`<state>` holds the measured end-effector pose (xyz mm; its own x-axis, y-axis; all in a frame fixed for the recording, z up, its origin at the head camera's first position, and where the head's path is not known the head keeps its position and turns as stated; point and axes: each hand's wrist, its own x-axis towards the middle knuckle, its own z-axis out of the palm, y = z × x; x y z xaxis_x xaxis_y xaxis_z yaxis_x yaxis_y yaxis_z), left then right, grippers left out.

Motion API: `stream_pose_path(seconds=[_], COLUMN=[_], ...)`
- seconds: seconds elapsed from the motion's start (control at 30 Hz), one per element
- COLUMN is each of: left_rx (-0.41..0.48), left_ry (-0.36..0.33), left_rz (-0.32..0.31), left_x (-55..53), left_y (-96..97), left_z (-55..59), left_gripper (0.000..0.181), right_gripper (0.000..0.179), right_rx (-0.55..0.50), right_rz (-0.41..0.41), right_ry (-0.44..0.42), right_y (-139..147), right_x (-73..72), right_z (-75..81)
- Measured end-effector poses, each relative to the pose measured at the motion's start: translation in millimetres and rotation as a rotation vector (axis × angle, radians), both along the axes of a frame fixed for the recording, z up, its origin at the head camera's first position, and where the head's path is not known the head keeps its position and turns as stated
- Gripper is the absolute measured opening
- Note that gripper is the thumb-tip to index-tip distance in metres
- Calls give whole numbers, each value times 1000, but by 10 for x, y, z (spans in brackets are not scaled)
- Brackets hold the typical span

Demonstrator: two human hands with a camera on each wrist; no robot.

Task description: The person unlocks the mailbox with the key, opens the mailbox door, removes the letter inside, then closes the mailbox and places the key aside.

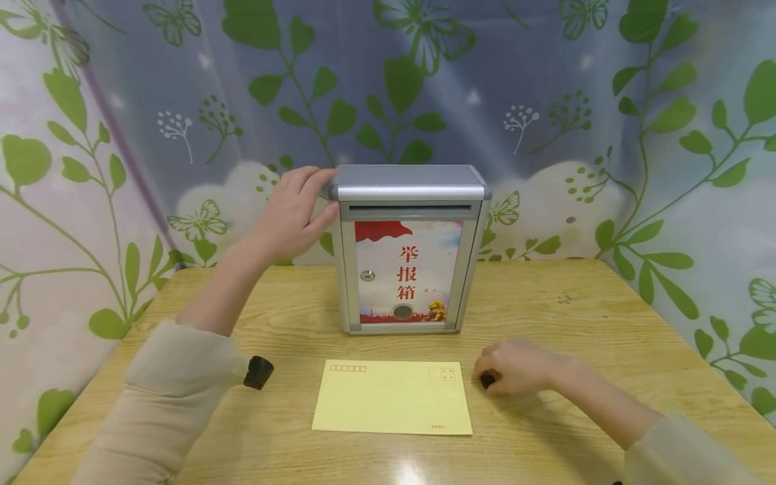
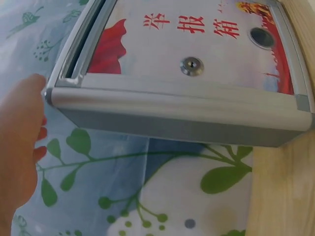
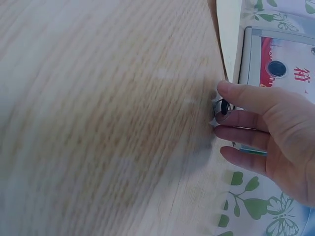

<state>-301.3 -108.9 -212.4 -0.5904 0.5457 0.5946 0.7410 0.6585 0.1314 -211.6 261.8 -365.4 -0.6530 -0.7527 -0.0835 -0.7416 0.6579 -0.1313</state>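
A grey metal report box (image 1: pixel 412 269) stands upright, with a slot near its top and a round lock (image 2: pixel 192 66) on its front panel. My left hand (image 1: pixel 297 212) rests at its upper left corner, fingers at the top edge and thumb by the side. With thumb and fingertips, my right hand (image 1: pixel 518 367) pinches a small key (image 3: pixel 224 106) with a black head and a metal ring, low over the table. Part of the key is hidden by the fingers. Between the hands and in front of the box lies a yellow envelope (image 1: pixel 393 397), flat on the table.
The wooden table (image 1: pixel 279 303) carries everything. A small black object (image 1: pixel 259 372) shows beside my left sleeve. Behind the table and along both sides hangs a cloth (image 1: pixel 182 101) with leaves and butterflies.
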Motion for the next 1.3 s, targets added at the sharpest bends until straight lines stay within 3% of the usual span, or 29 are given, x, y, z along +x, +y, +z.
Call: stream_pose_path(seconds=[0.13, 0.2, 0.33, 0.57, 0.7, 0.8, 1.03, 1.17, 1.3], left_rx=[80, 96, 27, -113, -168, -224, -341, -335, -309], left_ry=[103, 139, 124, -36, -84, -156, -396, -447, -467], left_rz=[-49, -43, 19, 188, 249, 266, 303, 293, 293], left_x=[8, 9, 14, 116, 183, 228, 321, 371, 399], left_y=[-160, -223, -285, -310, -303, -294, -296, -323, -352], left_z=[-150, -244, -491, -1005, -1198, -1286, -1422, -1470, -1498], left_gripper=[44, 42, 42, 43, 41, 42, 48, 48, 51], right_gripper=[20, 19, 18, 19, 19, 20, 24, 29, 38], right_rx=[-9, -6, 8, -13, -18, -23, -19, -52, -102], right_rz=[1, 4, 1, -22, -31, -32, -36, -64, -138], right_ry=[-16, -12, -4, -20, -34, -45, -71, -123, -80], right_y=[-7, -3, 8, 9, 14, 13, 8, 51, 141], right_x=[8, 7, -5, -22, -29, -36, -46, -66, -116], right_z=[-7, -12, -22, -47, -45, -37, -13, 38, 126])
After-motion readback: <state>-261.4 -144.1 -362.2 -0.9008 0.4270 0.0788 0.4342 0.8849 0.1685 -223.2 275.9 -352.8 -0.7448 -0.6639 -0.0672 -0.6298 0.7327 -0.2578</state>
